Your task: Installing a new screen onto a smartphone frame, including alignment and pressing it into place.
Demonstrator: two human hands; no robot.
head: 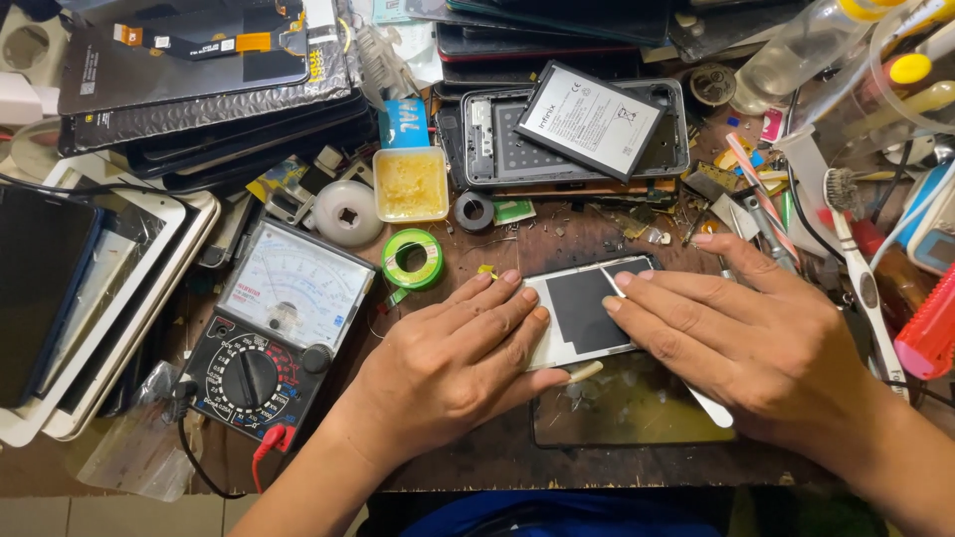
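Note:
A white phone screen panel [580, 310] with a dark square patch lies face down on the wooden bench. My left hand [453, 360] lies flat on its left end, fingers together, pressing it down. My right hand [741, 343] rests on its right end and pinches a thin white pry tool [613, 283] whose tip touches the dark patch; the tool's other end shows under my palm. A glass plate [622, 408] lies under and in front of the panel.
An analog multimeter [269, 333] with red and black leads sits to the left. Behind are an opened phone with a loose battery [589, 119], a green tape roll [413, 259], a yellow paste tub [410, 184], stacked screens, and tools and a toothbrush [856, 259] at right.

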